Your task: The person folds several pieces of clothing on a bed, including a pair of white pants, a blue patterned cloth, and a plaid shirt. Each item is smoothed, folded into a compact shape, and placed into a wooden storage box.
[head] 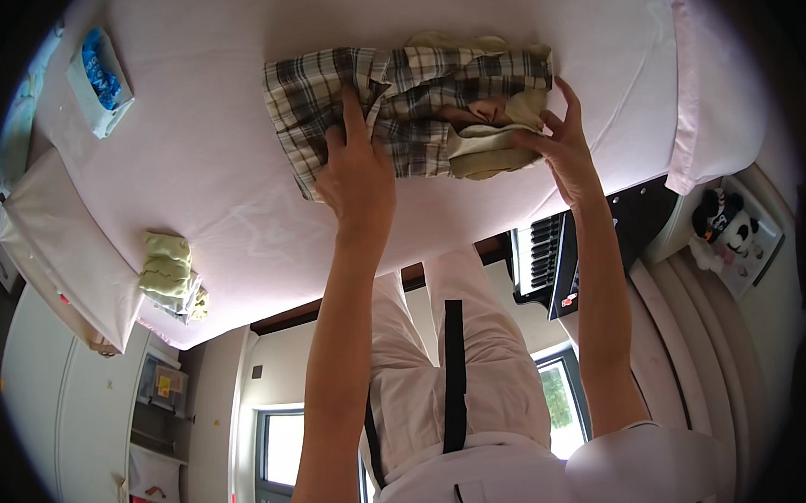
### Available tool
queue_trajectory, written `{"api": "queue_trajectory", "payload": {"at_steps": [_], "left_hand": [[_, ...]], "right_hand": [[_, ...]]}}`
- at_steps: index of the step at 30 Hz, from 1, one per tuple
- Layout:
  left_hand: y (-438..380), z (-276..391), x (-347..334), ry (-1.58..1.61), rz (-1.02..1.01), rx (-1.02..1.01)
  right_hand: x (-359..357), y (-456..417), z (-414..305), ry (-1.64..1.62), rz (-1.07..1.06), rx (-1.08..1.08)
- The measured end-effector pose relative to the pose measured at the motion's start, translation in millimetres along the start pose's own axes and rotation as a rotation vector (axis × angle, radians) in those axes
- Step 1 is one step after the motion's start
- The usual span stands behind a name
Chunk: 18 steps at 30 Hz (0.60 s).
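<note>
A brown, cream and black plaid garment (315, 93) lies gathered into a long bundle on a bed with a pale pink sheet (208, 125). Olive and cream cloth (490, 163) shows at its right end, around a patch with a brownish print (488, 109). My left hand (359, 172) rests on the left half of the plaid, its index finger stretched out over a fold; the other fingers are curled and partly hidden. At the right end, my right hand (563, 140) has its thumb on the cream cloth and its fingers around the edge.
An open white box with a blue packet (100, 69) sits at upper left. Folded light-green cloth (165, 262) lies near the bed's left edge, beside a cream fabric-covered form (69, 246). An electronic keyboard (545, 252) and a panda plush toy (736, 230) are at right.
</note>
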<state>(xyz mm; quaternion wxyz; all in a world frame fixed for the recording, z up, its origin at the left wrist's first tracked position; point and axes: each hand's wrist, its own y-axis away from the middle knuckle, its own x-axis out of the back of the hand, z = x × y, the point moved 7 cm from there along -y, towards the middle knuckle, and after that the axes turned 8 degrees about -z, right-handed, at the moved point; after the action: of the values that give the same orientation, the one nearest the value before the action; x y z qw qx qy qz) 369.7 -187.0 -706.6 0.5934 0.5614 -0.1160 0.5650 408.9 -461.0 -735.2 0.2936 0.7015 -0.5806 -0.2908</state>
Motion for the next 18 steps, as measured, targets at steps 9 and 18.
{"api": "queue_trajectory", "payload": {"at_steps": [9,18], "left_hand": [[-4,8,9,0.094,0.012,-0.004],[-20,-20,-4,0.557,-0.146,-0.014]], "right_hand": [[0,-18,6,-0.128,-0.151,-0.119],[5,-25,-3,0.151,-0.203,0.012]]}}
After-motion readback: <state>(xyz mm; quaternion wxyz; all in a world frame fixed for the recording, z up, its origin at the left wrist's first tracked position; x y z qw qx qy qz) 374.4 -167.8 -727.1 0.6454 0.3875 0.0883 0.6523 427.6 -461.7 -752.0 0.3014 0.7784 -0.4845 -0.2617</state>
